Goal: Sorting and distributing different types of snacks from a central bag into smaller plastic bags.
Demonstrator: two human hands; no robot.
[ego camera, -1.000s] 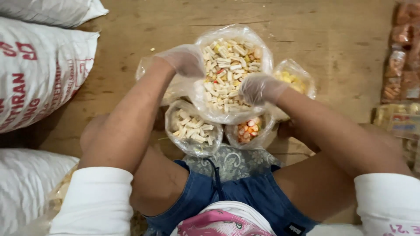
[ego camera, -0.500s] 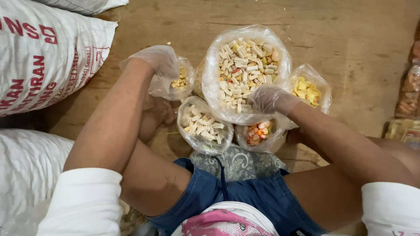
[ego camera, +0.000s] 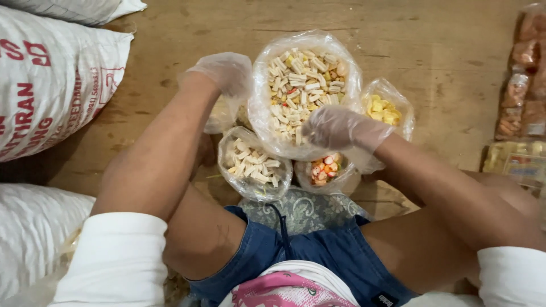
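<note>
Near the top middle of the picture sits the big clear bag (ego camera: pixel 304 94) of pale snack sticks on the wooden floor (ego camera: pixel 443 51). It looks light, soft and crinkly; the sticks could snap. The right hand (ego camera: pixel 341 128), gloved, has its grip curled on the bag's near edge, a good place to hold. The left hand (ego camera: pixel 224 74), grip closed on a small bag (ego camera: pixel 219 113), is at upper left.

Left hand (ego camera: pixel 223 73), in a clear glove, was curled, knuckles up, left of the big bag (ego camera: pixel 305 94). Right hand (ego camera: pixel 340 127), gloved, fingers bent, rested on its near rim. Both forearms bare, extended forward.
</note>
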